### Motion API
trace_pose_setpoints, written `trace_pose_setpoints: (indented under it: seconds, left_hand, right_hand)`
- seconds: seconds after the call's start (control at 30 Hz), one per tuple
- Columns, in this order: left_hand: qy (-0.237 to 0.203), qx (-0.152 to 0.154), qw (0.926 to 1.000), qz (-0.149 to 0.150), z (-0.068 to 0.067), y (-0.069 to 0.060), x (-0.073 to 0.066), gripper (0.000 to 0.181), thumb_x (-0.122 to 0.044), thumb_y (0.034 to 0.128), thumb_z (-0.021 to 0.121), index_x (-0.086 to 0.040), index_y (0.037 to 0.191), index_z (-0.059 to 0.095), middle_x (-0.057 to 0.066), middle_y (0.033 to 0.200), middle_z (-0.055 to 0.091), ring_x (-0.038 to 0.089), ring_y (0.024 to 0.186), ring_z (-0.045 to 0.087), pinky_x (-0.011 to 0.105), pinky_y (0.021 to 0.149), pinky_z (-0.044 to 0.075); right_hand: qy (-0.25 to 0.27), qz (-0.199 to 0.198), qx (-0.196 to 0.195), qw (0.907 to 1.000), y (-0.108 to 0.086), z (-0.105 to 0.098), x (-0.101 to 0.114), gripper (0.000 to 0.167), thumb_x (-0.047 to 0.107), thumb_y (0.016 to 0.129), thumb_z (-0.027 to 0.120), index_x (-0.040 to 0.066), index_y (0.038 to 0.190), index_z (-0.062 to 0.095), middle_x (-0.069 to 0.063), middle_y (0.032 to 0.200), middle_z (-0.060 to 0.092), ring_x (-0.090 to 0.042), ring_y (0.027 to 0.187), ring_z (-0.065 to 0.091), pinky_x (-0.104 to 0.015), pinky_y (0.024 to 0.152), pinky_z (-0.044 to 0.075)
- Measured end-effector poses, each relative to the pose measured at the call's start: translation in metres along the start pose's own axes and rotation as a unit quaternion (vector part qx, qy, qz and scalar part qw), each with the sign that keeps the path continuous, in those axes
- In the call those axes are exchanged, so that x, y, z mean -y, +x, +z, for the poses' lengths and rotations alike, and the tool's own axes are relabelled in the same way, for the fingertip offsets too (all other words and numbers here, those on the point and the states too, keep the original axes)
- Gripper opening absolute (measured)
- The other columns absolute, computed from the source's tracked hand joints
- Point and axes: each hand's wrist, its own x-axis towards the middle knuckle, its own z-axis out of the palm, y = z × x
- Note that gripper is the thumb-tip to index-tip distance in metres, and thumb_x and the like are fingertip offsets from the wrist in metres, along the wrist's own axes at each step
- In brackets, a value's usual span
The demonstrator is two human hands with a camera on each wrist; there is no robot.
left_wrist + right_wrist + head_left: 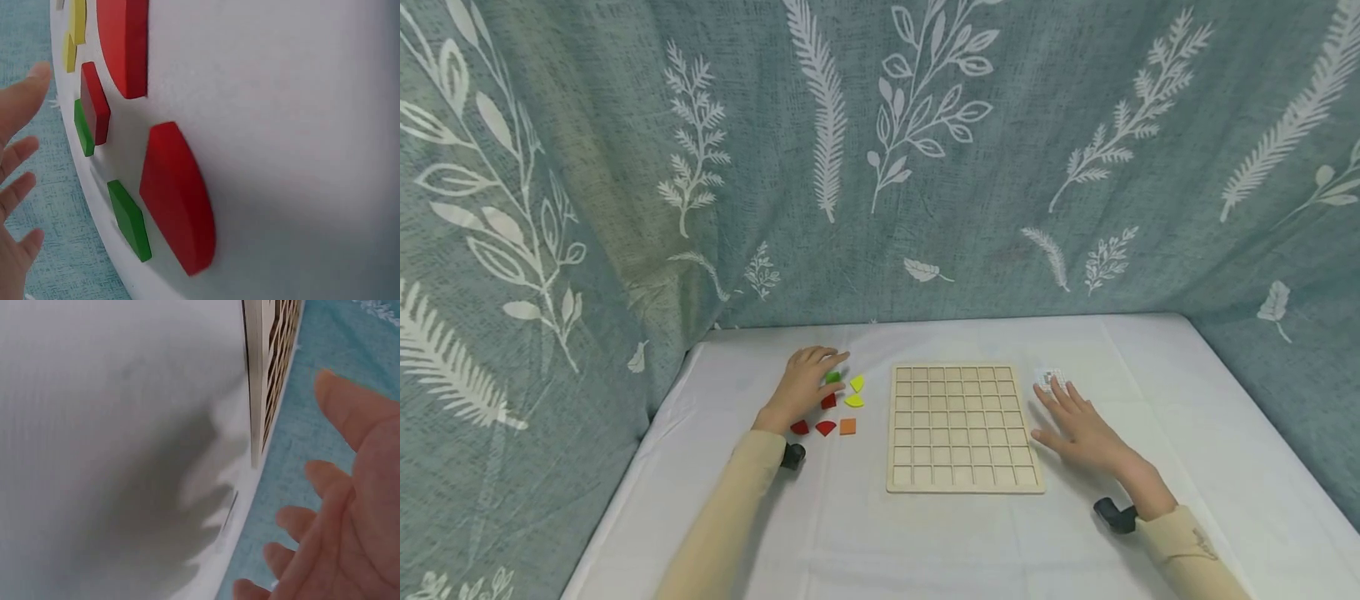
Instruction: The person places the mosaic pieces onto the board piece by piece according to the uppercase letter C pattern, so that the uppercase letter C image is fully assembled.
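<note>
1. The left hand [805,385] grips nothing; its fingers are loose above the flat coloured pieces. If it comes down carelessly, I think that it could push several pieces together, because they lie close to one another.
2. Under or beside this hand are a flat green piece [832,377] and a flat red piece [828,402]. The left wrist view shows a second green piece [129,222], which the hand seems to hide from the head view; such a hidden piece could be knocked by mistake.
3. Nearer the wrist lie a red fan-shaped piece [826,428] and another red piece [800,427]. The black wrist camera [793,456] or the sleeve might sweep them if the arm is pulled back low.
4. Two flat yellow pieces [854,401] and an orange square [847,427] lie between this hand and the pale wooden board with square compartments [966,490], so they stand in a low sideways path.
5. The right hand [1086,433] is also free, fingers spread. Its thumb is near the board's right edge and could nudge it; its fingertips could shift the small white printed card [1047,375].
</note>
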Motion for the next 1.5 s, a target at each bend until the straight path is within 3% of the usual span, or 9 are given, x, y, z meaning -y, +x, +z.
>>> trace_pose_setpoints:
  seconds: [0.37,0.83,1.03,1.5]
  left_hand:
    - [-0.046,0.075,0.9956,-0.03,0.003,0.015,0.001,0.048,-0.028,0.0849,0.067,-0.019,0.131,0.055,0.01,0.127,0.05,0.031,0.121,0.036,0.056,0.104,0.023]
    - [-0.081,0.137,0.987,-0.024,0.004,0.023,0.006,0.038,-0.028,0.0866,0.064,-0.023,0.124,0.061,0.01,0.125,0.049,0.031,0.117,0.035,0.058,0.103,0.021]
    - [-0.097,0.136,0.9857,-0.025,0.007,0.023,0.005,0.034,-0.028,0.0866,0.063,-0.022,0.12,0.064,0.009,0.124,0.049,0.03,0.116,0.035,0.057,0.102,0.021]
    - [-0.061,0.111,0.9918,-0.019,0.005,0.024,0.005,0.029,-0.035,0.0817,0.069,-0.022,0.108,0.07,0.008,0.119,0.053,0.03,0.115,0.038,0.055,0.097,0.028]
  right_hand:
    - [0.014,0.004,0.034,0.9993,-0.005,0.014,0.007,0.072,0.045,0.088,0.055,0.008,0.145,0.029,-0.029,0.148,0.017,-0.052,0.134,0.009,-0.068,0.102,0.009]
    - [0.023,0.006,0.056,0.9981,-0.007,0.011,0.015,0.063,0.04,0.09,0.055,0.008,0.141,0.038,-0.033,0.146,0.018,-0.055,0.133,0.009,-0.071,0.099,0.007]
    - [0.029,0.001,0.062,0.9977,-0.008,0.011,0.015,0.063,0.039,0.09,0.055,0.007,0.141,0.037,-0.034,0.146,0.017,-0.056,0.132,0.009,-0.072,0.098,0.007]
    - [0.026,0.006,0.062,0.9977,-0.009,0.014,0.01,0.064,0.04,0.091,0.053,0.008,0.143,0.035,-0.032,0.147,0.015,-0.054,0.134,0.007,-0.072,0.099,0.003]
